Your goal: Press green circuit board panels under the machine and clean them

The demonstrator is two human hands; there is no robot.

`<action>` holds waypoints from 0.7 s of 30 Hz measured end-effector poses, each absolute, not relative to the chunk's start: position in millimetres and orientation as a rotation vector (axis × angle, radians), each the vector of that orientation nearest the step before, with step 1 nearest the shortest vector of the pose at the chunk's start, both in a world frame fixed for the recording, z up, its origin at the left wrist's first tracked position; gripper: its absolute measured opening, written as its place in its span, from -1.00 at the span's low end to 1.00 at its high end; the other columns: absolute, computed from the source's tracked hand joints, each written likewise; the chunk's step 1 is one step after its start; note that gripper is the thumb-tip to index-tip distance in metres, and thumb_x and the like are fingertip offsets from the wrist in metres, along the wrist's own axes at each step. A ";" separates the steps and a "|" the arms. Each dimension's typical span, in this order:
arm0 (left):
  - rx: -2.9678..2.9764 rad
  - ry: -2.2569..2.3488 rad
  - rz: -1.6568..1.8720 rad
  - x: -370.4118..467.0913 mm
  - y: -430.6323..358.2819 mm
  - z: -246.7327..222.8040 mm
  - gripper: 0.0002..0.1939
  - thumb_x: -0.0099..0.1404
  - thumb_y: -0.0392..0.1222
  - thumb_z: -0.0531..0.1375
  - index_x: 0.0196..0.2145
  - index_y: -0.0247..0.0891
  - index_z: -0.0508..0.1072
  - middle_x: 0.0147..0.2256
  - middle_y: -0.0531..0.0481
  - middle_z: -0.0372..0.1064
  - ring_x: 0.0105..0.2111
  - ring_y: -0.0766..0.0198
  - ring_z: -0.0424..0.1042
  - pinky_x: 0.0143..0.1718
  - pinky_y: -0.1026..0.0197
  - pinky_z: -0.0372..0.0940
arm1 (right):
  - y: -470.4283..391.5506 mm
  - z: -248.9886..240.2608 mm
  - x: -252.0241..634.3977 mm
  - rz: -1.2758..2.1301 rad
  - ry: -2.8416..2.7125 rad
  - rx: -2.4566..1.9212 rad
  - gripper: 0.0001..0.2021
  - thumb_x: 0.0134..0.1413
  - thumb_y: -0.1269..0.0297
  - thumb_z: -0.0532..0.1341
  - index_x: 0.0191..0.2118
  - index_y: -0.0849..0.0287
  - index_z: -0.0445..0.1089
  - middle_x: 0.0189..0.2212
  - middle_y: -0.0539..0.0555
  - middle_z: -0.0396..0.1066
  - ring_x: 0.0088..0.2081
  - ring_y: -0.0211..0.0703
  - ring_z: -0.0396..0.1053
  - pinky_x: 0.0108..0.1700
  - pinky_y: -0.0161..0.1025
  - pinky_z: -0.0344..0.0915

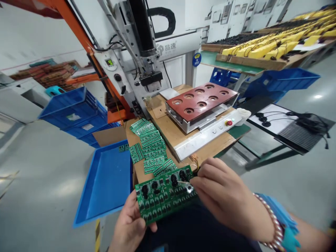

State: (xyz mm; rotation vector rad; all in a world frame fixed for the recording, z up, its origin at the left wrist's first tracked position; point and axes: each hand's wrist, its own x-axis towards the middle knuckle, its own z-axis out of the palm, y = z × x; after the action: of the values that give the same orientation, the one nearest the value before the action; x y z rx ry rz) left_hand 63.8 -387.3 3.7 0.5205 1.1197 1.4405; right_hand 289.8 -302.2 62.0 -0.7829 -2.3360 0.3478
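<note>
My left hand (130,225) holds a green circuit board panel (164,194) from below at its near left corner. Several small black round parts sit on the board's upper row. My right hand (222,196) pinches a thin metal tool, likely tweezers (185,183), with its tip on the board's right end near one black part. More green board panels (151,147) lie fanned out in a row on the cardboard-covered bench (170,134) just beyond the held board.
A red fixture plate (201,99) with round holes sits on a metal base under the machine head (149,78). A shallow blue tray (106,182) lies at the left, stacked blue crates (76,110) behind it. A rack of yellow parts (273,49) stands at the far right.
</note>
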 end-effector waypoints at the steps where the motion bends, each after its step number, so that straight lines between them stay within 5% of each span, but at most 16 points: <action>1: 0.521 1.114 1.443 63.9 -387.4 3.5 -0.43 -0.25 -0.12 0.44 -0.18 -0.03 0.49 -0.48 0.10 0.50 -0.67 0.35 0.36 -0.69 0.34 0.29 | -301.7 61.8 289.5 0.346 -2.333 -0.781 -0.86 0.08 0.52 0.07 -0.35 0.24 0.36 -0.49 0.05 0.20 -0.38 -0.23 0.06 -0.34 -0.19 0.04; 21: 0.523 1.112 1.401 60.5 -391.2 0.1 -0.44 -0.25 -0.14 0.45 -0.20 -0.04 0.50 -0.45 0.08 0.51 -0.64 0.32 0.39 -0.67 0.32 0.32 | -300.4 64.4 287.8 0.327 -2.267 -0.802 -0.84 0.06 0.54 0.09 -0.29 0.23 0.38 -0.49 0.05 0.23 -0.38 -0.23 0.07 -0.34 -0.21 0.07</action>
State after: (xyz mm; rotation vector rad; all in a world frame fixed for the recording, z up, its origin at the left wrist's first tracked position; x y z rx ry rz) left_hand 60.5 -391.2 0.1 0.5234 1.1124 1.4010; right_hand 287.8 -300.4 64.4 -0.8020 -2.2667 0.3271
